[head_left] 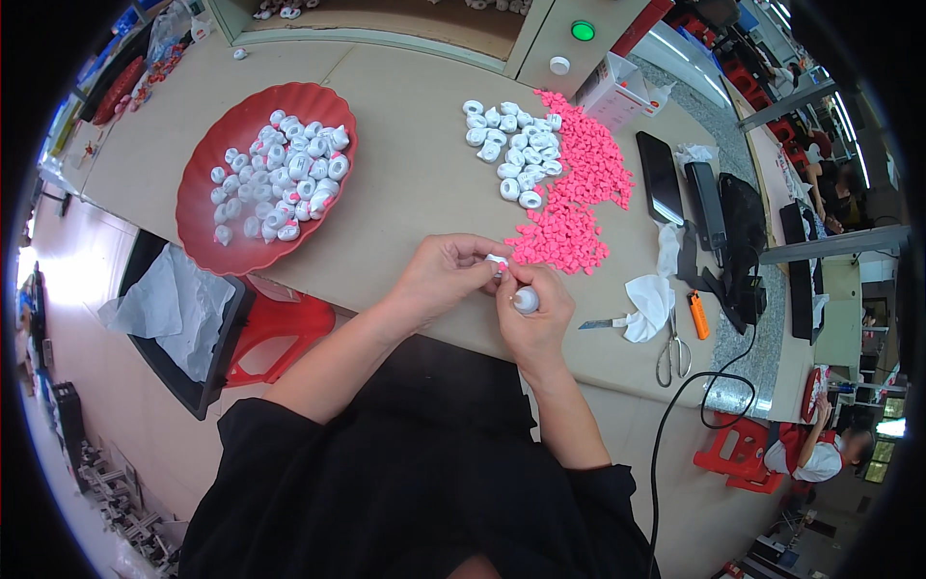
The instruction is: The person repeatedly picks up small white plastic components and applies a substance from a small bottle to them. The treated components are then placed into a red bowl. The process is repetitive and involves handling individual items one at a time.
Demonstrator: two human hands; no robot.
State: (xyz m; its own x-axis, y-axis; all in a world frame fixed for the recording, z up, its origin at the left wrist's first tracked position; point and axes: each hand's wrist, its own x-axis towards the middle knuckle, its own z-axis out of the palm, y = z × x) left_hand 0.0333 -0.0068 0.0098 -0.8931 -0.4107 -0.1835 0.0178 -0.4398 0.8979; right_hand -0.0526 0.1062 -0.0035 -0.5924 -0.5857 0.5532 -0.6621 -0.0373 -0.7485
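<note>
My left hand (pixel 431 276) pinches a small white figure piece (pixel 497 261) with pink on it, just in front of the pink heap. My right hand (pixel 540 326) is wrapped round a small white bottle (pixel 526 300), and its fingertips come up against the white piece. Fingers hide most of the bottle. Beyond my hands spreads a heap of tiny pink parts (pixel 590 169). Left of that heap, white figure pieces (pixel 518 145) lie in a loose cluster. Many more, some with pink bits, fill part of a red scalloped bowl (pixel 198 217) at the left.
On the right lie a black phone (pixel 660 179), crumpled tissue (pixel 648 307), a blade (pixel 596 325), scissors (pixel 672 359), an orange lighter (pixel 698 315) and a black cable (pixel 666 425). A white box (pixel 613 92) stands behind. Below the table's left edge is a red stool (pixel 275 328).
</note>
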